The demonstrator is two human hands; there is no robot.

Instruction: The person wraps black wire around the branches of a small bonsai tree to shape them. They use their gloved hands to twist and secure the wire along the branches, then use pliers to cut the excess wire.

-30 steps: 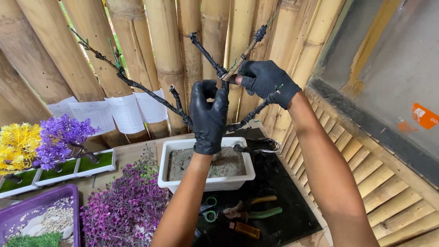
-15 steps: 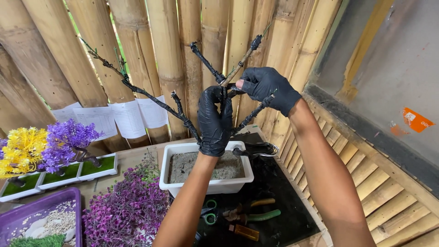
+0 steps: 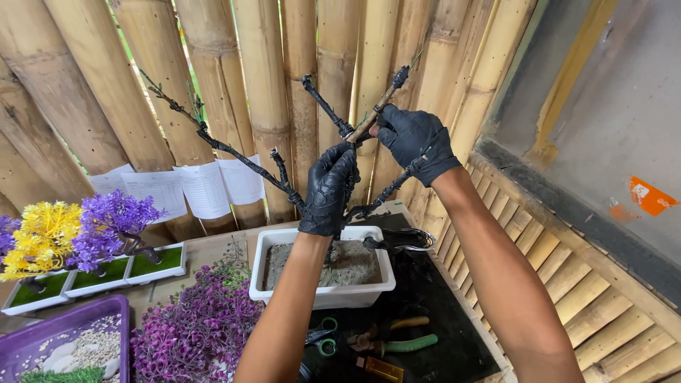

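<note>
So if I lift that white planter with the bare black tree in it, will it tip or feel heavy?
Probably top-heavy: the tree spreads long wrapped branches well above and to the side of the white planter. It likely weighs a fair bit, since grey fill packs it nearly to the rim. The branches look stiff, holding their angles while the left hand and right hand grip them.

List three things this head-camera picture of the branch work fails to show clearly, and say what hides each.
- Trunk base in the white planter: covered by the left hand and forearm.
- Purple tray: cut off by the bottom-left edge.
- Scissors: partly behind the left forearm.
- Paper sheets: print too small.
</note>
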